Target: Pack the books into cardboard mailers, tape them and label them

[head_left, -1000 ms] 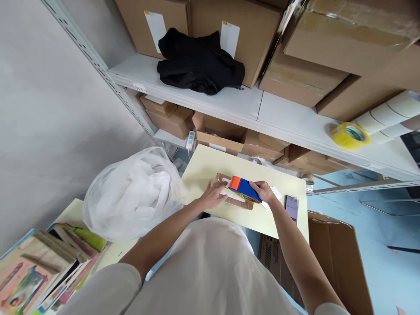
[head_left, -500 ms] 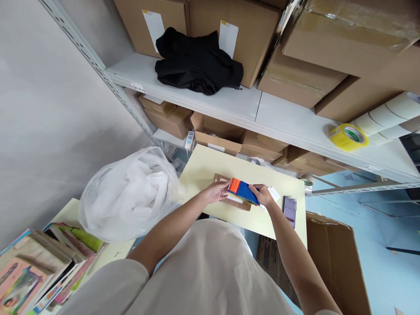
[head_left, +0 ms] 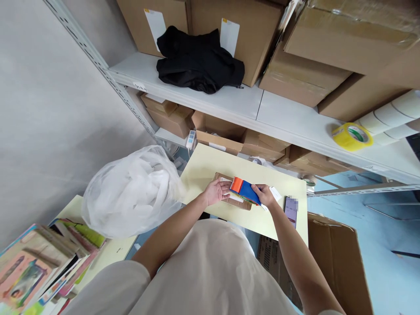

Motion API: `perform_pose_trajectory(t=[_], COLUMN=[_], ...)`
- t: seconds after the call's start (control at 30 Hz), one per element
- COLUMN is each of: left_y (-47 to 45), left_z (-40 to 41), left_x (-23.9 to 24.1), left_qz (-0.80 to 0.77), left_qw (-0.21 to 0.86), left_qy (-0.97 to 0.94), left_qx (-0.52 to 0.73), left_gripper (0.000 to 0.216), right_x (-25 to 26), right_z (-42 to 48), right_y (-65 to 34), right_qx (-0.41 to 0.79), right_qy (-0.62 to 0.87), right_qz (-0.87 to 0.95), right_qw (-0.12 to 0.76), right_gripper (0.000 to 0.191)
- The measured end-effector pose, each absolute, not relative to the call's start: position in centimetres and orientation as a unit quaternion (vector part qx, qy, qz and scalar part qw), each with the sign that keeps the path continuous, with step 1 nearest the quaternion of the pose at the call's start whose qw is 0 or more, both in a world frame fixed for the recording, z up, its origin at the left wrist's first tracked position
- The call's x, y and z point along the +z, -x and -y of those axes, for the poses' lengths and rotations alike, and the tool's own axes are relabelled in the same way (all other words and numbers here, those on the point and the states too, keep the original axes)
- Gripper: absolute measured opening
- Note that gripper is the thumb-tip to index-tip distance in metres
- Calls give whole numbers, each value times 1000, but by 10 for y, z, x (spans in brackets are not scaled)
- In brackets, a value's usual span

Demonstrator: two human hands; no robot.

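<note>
A blue and orange packing tape dispenser (head_left: 247, 191) is gripped at its blue end by my right hand (head_left: 264, 194), its orange end pointing left. Beside that orange end, my left hand (head_left: 215, 192) lies palm up with its fingers stretched out and apart, holding nothing. Whether its fingertips touch the dispenser I cannot tell. Under both rests a flat brown cardboard parcel (head_left: 240, 203) with a white label, partly covered by the dispenser and my fingers. The parcel lies on a pale yellow table (head_left: 201, 164).
A phone (head_left: 290, 211) and a white paper slip (head_left: 275, 194) lie right of my right hand. Left stand a bag of white packing material (head_left: 131, 192) and stacked books (head_left: 49, 267). Shelving (head_left: 282, 116) behind bears boxes, black clothing (head_left: 200, 61) and yellow tape (head_left: 352, 136). An open carton (head_left: 337, 258) stands right.
My left hand has let go of the dispenser's orange end, turned palm up and spread its fingers. My right hand keeps its grip. The view has shifted slightly.
</note>
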State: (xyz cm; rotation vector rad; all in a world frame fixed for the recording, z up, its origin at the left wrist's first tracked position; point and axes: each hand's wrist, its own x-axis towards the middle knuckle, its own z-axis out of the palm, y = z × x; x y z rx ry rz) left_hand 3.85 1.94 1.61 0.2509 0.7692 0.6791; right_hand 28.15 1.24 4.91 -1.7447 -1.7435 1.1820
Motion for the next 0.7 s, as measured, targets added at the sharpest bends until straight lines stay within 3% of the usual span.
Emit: perform_pose_trajectory(t=[0.2, 0.37, 0.53, 0.7], left_y=[-44, 1, 47, 25], left_z=[-24, -35, -44, -45], left_x=[30, 32, 8, -30], left_qz=[-541, -579, -645, -660], left_qw=[721, 652, 593, 580], left_qy=[-245, -287, -310, -324], left_qx=[356, 397, 368, 350], left_gripper=[28, 35, 33, 19], right_x=[69, 83, 75, 67], right_z=[-14, -15, -8, -7], right_y=[-269, -289, -301, -285], right_qx=[377, 317, 242, 180], right_qy=[608, 629, 659, 685], right_qz=[672, 693, 710, 706], right_qw=[191, 154, 57, -2], right_gripper=[57, 56, 54, 53])
